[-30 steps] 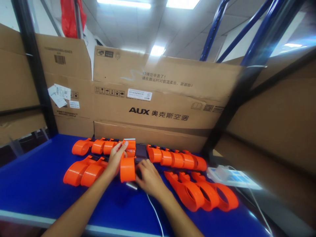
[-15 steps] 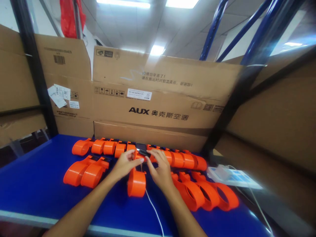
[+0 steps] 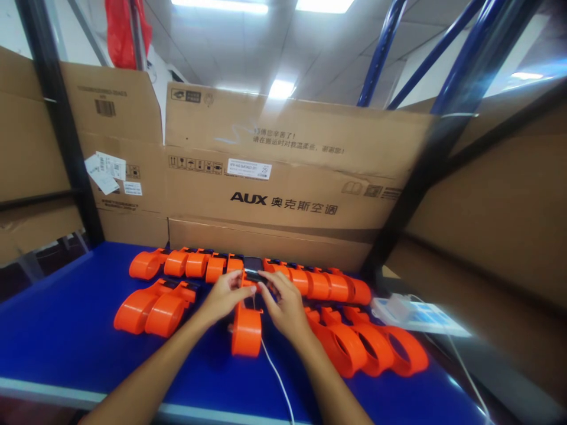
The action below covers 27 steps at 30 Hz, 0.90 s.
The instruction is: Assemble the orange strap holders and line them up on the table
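An orange tape dispenser [image 3: 246, 329] lies on the blue table [image 3: 66, 330] in front of me. My left hand [image 3: 225, 295] pinches at its far end, fingers closed on it. My right hand [image 3: 283, 301] meets it from the right, fingertips pressed on a small dark part [image 3: 252, 273] at the same spot. A white cable [image 3: 277, 378] runs from under my right hand toward the near table edge. What exactly the right fingers grip is hard to make out.
A back row of orange dispensers [image 3: 310, 283] lines the far table edge, two more [image 3: 150, 307] lie at left, three [image 3: 367, 348] at right. A white power strip [image 3: 411, 313] sits far right. Cardboard boxes [image 3: 283, 171] wall the back and sides.
The orange dispenser came down from upright between my hands to the table nearer me. Both hands moved to its far end and closed together there.
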Motion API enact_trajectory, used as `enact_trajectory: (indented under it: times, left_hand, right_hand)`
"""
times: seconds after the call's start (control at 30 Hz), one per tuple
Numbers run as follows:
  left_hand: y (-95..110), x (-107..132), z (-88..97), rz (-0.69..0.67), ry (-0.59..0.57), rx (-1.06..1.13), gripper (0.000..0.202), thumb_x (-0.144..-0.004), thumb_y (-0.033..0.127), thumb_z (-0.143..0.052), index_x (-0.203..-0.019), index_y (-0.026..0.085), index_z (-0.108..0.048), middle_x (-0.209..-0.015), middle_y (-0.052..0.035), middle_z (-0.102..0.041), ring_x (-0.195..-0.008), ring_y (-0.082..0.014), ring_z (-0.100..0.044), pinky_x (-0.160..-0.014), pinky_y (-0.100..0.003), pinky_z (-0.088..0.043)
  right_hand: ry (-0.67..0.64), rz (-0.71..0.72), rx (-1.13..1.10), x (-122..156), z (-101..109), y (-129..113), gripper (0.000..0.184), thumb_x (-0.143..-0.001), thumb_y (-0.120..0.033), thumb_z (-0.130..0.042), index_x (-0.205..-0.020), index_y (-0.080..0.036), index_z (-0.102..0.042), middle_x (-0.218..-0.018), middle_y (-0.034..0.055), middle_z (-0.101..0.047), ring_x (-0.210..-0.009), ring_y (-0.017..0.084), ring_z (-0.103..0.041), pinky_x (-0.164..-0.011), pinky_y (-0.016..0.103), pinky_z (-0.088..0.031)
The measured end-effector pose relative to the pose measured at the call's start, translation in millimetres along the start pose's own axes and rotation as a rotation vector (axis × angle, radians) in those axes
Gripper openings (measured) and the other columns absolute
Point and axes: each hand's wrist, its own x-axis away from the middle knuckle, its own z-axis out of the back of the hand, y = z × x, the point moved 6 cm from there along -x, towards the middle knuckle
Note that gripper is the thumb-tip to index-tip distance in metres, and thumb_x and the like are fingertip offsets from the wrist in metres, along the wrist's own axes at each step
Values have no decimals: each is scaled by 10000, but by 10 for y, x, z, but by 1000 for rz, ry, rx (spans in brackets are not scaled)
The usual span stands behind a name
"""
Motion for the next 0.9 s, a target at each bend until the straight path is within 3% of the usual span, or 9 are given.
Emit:
enact_trajectory:
  times: [0.23,0.43,0.57,0.63,0.73,0.9]
  left_hand:
    - [62,22,-33,-22,11,-16,313,-691,272,-809,-972,165,-719,-897,-72,-734,-784,-194,-664,-662,-268,-524]
    - [117,62,-91,-74,17,-18,314,-677,251,-820,-960,168,-712,-947,-81,-749,-814,-196,-679,-769,-295,-535]
    - [107,51,-58,-34,24,-8,364,-691,317,-819,-997,162,-699,-915,-75,-747,-760,-194,-674,-648,-262,-515]
    - [82,35,7,-5,67,-4,368,-724,351,-796,-1013,149,-691,-840,-70,-746,-699,-176,-662,-602,-240,-484]
    - [23,20,113,56,155,64,354,-754,383,-771,-996,141,-681,-746,-55,-736,-554,-129,-602,-535,-222,-437]
    - [-14,23,169,102,226,226,345,-698,391,-806,-909,150,-676,-731,-55,-736,-525,-131,-609,-515,-227,-447]
  right_hand:
    - [-58,9,54,9,-10,0,286,-980,-312,-512,-1225,-231,-635,-959,76,-646,-864,208,-633,-795,343,-541]
    - [-79,37,108,49,-29,-39,334,-978,-308,-505,-1287,-230,-605,-1031,103,-658,-941,228,-644,-841,356,-536]
    - [-82,3,-23,27,2,-38,373,-993,-298,-474,-1349,-232,-561,-1038,91,-671,-918,208,-650,-828,343,-535]
    - [-13,-63,-64,-5,63,37,376,-999,-294,-444,-1351,-221,-554,-1021,84,-692,-884,200,-662,-799,331,-538]
    - [86,-248,53,-20,154,262,312,-981,-242,-428,-1212,-181,-628,-962,89,-722,-841,202,-681,-766,310,-526]
    - [-158,-475,419,120,60,586,192,-878,-128,-523,-803,-175,-693,-756,119,-708,-766,254,-699,-679,312,-471]
